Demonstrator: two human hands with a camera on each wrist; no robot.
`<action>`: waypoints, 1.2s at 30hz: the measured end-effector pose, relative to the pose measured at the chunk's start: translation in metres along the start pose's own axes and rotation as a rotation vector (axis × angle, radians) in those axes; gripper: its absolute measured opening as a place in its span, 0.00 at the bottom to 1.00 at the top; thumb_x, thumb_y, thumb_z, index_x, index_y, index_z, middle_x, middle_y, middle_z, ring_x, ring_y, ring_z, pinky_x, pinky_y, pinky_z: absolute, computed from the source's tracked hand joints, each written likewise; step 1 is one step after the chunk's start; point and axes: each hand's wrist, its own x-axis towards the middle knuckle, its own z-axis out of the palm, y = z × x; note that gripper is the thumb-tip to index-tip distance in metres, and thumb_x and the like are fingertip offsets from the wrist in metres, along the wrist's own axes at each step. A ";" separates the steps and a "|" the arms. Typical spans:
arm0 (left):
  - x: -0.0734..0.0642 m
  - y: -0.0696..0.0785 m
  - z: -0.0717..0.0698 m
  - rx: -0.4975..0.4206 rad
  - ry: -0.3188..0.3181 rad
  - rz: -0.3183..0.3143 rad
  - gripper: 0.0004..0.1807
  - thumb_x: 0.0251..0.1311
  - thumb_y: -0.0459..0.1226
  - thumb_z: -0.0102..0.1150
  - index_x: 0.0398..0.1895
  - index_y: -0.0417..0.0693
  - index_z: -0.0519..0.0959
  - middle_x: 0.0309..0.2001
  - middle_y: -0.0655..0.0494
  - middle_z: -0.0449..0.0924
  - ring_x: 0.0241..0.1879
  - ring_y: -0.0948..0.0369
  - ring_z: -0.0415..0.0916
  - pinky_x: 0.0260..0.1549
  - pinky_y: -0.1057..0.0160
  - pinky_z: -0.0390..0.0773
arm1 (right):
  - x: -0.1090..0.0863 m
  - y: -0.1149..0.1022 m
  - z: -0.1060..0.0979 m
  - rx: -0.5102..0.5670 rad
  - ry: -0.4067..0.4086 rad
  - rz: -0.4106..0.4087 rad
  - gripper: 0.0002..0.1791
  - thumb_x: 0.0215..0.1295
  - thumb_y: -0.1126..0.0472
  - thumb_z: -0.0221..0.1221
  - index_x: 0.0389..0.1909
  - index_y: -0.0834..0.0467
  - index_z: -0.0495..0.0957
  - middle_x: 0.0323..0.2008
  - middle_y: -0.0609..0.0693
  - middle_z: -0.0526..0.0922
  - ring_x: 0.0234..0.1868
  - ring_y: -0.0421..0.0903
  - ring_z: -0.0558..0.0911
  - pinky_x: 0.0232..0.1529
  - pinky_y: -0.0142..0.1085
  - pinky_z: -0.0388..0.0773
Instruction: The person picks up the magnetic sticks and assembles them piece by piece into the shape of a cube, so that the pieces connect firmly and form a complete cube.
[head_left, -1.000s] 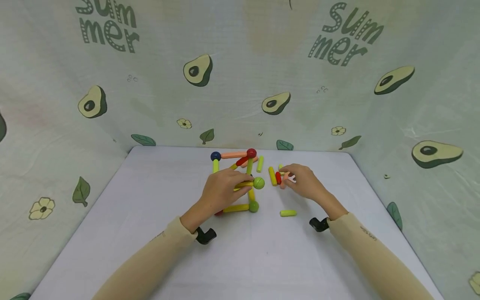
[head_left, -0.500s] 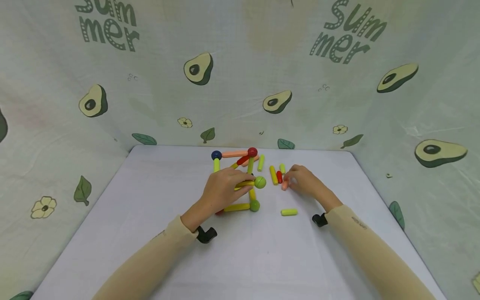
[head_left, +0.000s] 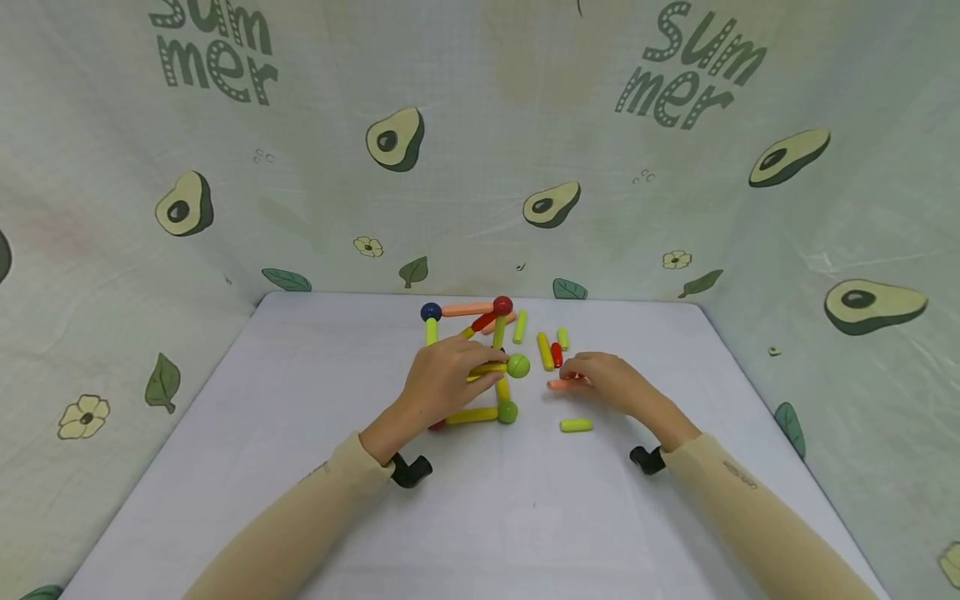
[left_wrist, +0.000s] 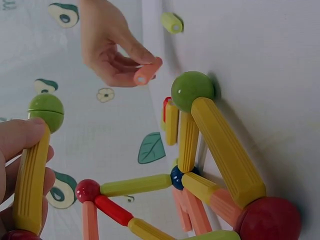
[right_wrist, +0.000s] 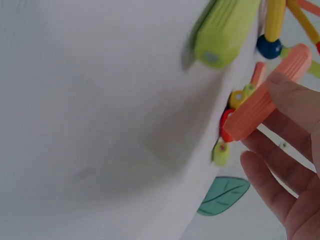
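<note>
My left hand [head_left: 448,371] pinches a yellow magnetic rod [left_wrist: 32,182] just below the green ball [left_wrist: 46,112] at its end. This rod belongs to a frame of magnetic rods and balls, whose red ball [head_left: 502,306] and blue ball [head_left: 431,312] stand at the back. Low at the front, a yellow rod [head_left: 472,415] meets another green ball [head_left: 507,412]. To the right, my right hand [head_left: 611,382] holds an orange magnetic rod [right_wrist: 270,95] between thumb and fingers, above the table. The left palm covers part of the frame in the head view.
Several loose rods lie right of the frame, among them a yellow rod [head_left: 545,352], a red rod [head_left: 557,355] and a light green rod [head_left: 520,327]. Nearer the front lies a single light green rod [head_left: 576,425]. A printed cloth [head_left: 465,208] hangs behind the table.
My right hand has picked the orange rod out of the loose pieces and brought it slightly toward the front, turned sideways. My left hand stays on the frame.
</note>
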 end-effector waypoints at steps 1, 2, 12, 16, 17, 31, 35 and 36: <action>0.000 0.000 0.000 0.003 -0.003 0.000 0.15 0.62 0.47 0.78 0.52 0.63 0.91 0.42 0.68 0.91 0.36 0.66 0.80 0.29 0.72 0.75 | -0.001 -0.005 0.000 0.042 0.017 -0.003 0.09 0.69 0.63 0.71 0.47 0.53 0.88 0.43 0.45 0.88 0.45 0.46 0.84 0.53 0.46 0.86; 0.000 0.000 0.000 0.006 -0.004 -0.001 0.15 0.62 0.48 0.78 0.52 0.63 0.91 0.42 0.68 0.91 0.36 0.67 0.80 0.29 0.72 0.75 | -0.002 -0.010 0.000 0.086 0.035 -0.011 0.07 0.69 0.62 0.71 0.46 0.52 0.87 0.42 0.43 0.88 0.44 0.45 0.84 0.51 0.45 0.86; 0.001 0.001 0.000 -0.019 0.007 -0.004 0.16 0.59 0.44 0.80 0.51 0.61 0.91 0.40 0.65 0.91 0.37 0.64 0.82 0.31 0.69 0.78 | -0.003 -0.052 0.002 0.395 0.108 -0.087 0.12 0.71 0.65 0.69 0.53 0.57 0.84 0.42 0.44 0.89 0.43 0.41 0.86 0.48 0.37 0.87; 0.003 0.000 0.000 -0.017 0.019 0.008 0.16 0.60 0.44 0.80 0.51 0.61 0.91 0.41 0.65 0.91 0.37 0.64 0.82 0.31 0.68 0.79 | 0.001 -0.059 0.005 0.440 0.128 -0.094 0.11 0.73 0.64 0.68 0.53 0.57 0.82 0.41 0.44 0.89 0.43 0.41 0.88 0.48 0.35 0.86; 0.003 0.000 0.000 -0.013 0.022 0.010 0.15 0.60 0.45 0.80 0.51 0.61 0.91 0.41 0.65 0.91 0.37 0.64 0.82 0.32 0.68 0.79 | 0.002 -0.060 0.006 0.454 0.130 -0.095 0.11 0.73 0.65 0.67 0.52 0.57 0.82 0.41 0.44 0.90 0.43 0.41 0.88 0.48 0.35 0.86; 0.002 0.000 -0.004 -0.005 0.017 0.015 0.15 0.60 0.46 0.79 0.51 0.60 0.91 0.40 0.65 0.91 0.36 0.64 0.82 0.32 0.69 0.79 | 0.011 -0.072 0.026 0.555 0.186 -0.031 0.09 0.72 0.66 0.68 0.48 0.56 0.80 0.43 0.48 0.90 0.45 0.44 0.90 0.49 0.36 0.87; 0.002 0.000 -0.005 -0.017 0.008 0.021 0.15 0.60 0.45 0.80 0.50 0.60 0.91 0.39 0.65 0.91 0.34 0.65 0.80 0.29 0.70 0.77 | 0.012 -0.077 0.029 0.544 0.194 -0.020 0.09 0.71 0.66 0.68 0.47 0.56 0.79 0.45 0.50 0.90 0.46 0.46 0.90 0.49 0.37 0.87; 0.002 -0.001 -0.005 -0.019 0.003 0.024 0.15 0.60 0.45 0.79 0.50 0.60 0.91 0.40 0.65 0.91 0.33 0.65 0.79 0.29 0.70 0.76 | 0.012 -0.078 0.030 0.538 0.198 -0.022 0.09 0.71 0.66 0.68 0.47 0.56 0.78 0.45 0.51 0.90 0.46 0.46 0.90 0.49 0.37 0.87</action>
